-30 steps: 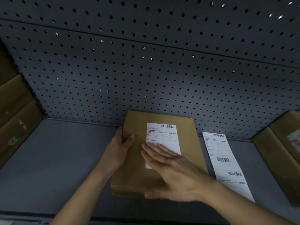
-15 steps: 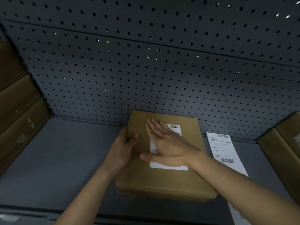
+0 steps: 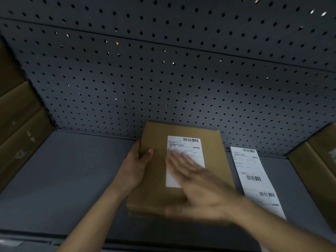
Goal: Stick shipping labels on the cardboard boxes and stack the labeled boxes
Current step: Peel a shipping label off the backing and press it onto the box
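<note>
Box (image 3: 154,188) lies flat on the grey bench (image 3: 72,179), its far end close to the pegboard (image 3: 163,79), roughly mid-bench and a little right of centre. A white label (image 3: 189,148) with a barcode at its far edge sits on the box top, long side running away from the person. The left hand (image 3: 135,164) grips the left edge of the box: its thumb lies on top, and the other fingers wrap round the side, out of sight. The right hand (image 3: 203,190) lies palm-down over the near half of the label, blurred, with fingers (image 3: 177,159) straight and slightly spread, pointing toward the pegboard, and the thumb stuck out sideways over the near part of the box top. Just right of the box, a strip (image 3: 252,171) of further labels lies flat on the bench, running from the pegboard toward the near edge. A stack (image 3: 16,124) of brown cartons stands at the far left, and more cartons (image 3: 316,170) at the far right.
</note>
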### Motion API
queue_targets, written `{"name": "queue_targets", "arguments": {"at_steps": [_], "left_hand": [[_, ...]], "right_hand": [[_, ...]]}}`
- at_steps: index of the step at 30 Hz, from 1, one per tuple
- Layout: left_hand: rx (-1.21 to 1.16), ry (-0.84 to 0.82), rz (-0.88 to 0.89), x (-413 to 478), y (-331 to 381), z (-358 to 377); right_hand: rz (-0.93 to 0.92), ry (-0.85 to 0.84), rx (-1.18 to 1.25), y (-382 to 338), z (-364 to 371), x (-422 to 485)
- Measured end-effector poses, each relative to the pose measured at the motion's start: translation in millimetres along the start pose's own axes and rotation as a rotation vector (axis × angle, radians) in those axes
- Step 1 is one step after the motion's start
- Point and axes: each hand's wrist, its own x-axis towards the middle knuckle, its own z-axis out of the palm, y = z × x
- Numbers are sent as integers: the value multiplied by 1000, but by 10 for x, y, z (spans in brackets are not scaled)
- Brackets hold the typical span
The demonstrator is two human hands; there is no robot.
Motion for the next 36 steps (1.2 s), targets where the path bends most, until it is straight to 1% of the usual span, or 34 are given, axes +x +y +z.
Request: {"name": "queue_targets", "arguments": {"at_steps": [3, 5, 7, 10, 14, 18, 21, 26, 30, 33, 36], "left_hand": [[-18, -11, -2, -28, 38, 11], [-25, -11, -6, -42, 70, 19], [-38, -6, -24, -36, 76, 23], [-47, -2, -32, -43, 81, 23], [-62, -2, -36, -49, 85, 19], [-50, 1, -43, -42, 77, 22], [-44, -3, -46, -43, 84, 19], [-58, 0, -48, -40, 91, 20], [-87, 18, -34, -91, 142, 24], [-83, 54, 10, -168, 224, 18], [-112, 90, 35, -301, 241, -59]], "right_hand": [[173, -3, 23, 468, -71, 225], [227, 1, 40, 691, -110, 330], [240, 18, 35, 754, -123, 366], [226, 16, 44, 597, -69, 244], [116, 25, 23, 218, 63, -142], [54, 34, 49, -28, 167, -447], [27, 112, 0, -68, 250, -531], [12, 190, 13, -58, 302, -550], [56, 247, 9, -39, 317, -513], [130, 376, 115, 5, 325, -525], [308, 530, 360, 26, 311, -668]]}}
